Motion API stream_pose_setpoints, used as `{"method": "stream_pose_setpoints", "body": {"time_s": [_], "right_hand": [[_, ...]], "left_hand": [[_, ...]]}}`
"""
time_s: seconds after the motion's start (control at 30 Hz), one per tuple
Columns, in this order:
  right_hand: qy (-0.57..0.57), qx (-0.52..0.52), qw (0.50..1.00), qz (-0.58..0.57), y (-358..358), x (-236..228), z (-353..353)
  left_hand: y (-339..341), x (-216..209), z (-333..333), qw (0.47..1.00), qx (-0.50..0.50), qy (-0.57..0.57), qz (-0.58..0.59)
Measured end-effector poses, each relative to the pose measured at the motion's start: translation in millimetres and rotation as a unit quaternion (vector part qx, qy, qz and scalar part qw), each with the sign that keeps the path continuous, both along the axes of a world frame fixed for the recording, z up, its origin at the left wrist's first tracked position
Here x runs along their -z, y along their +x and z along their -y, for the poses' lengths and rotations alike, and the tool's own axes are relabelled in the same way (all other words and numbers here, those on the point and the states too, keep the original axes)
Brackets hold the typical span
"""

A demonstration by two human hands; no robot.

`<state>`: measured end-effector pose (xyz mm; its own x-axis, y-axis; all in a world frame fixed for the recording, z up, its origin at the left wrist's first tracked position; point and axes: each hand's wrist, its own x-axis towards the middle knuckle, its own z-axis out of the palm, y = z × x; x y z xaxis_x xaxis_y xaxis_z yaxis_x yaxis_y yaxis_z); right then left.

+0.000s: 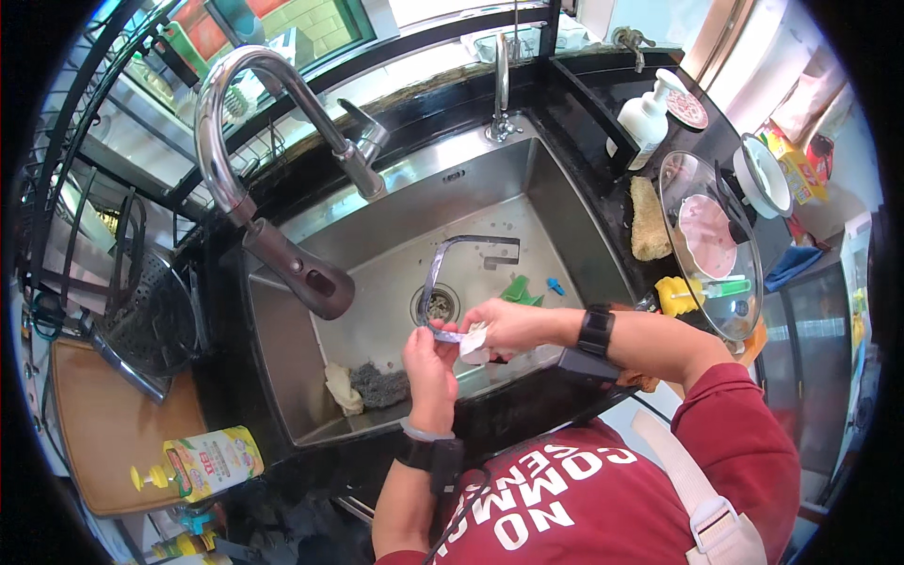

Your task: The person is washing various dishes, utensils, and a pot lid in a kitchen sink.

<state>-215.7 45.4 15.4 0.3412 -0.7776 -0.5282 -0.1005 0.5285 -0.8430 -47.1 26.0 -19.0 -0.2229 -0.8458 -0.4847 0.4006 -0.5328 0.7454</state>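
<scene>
Over the steel sink (565,221), my left hand (433,372) pinches the lower end of a thin, shiny, curved strip (429,282). The strip bends up past the drain (438,303) and ends in a squared hook. Close against it, my right hand (513,327) is closed on a crumpled white cloth or tissue (474,345), which wraps the strip near my left fingertips. Beyond my right hand, a green piece (520,292) and a small blue piece (556,285) lie on the sink floor.
A faucet (264,80) with a dark spray head arches over the sink's left side. A grey scouring pad (380,384) and pale cloth (343,389) sit in the near left corner. To the right are a loofah (648,218), glass lid (670,174) and soap bottle (644,122).
</scene>
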Motion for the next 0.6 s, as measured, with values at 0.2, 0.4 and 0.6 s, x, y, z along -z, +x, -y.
{"method": "stream_pose_setpoints", "body": {"time_s": [0.2, 0.4, 0.6], "right_hand": [[0.004, -0.003, 0.989, -0.145, 15.1, 4.7, 8.0], [-0.275, 0.028, 0.895, -0.349, 12.8, 8.8, 14.1], [-0.413, 0.060, 0.870, -0.262, 15.0, -4.1, 35.1]], "left_hand": [[-6.0, 2.9, -10.0, 0.992, -0.024, 0.013, 0.122], [-0.2, 2.0, -2.9, 0.992, 0.014, -0.018, 0.127], [-13.1, -11.9, 8.5, 0.992, -0.003, -0.065, 0.112]]}}
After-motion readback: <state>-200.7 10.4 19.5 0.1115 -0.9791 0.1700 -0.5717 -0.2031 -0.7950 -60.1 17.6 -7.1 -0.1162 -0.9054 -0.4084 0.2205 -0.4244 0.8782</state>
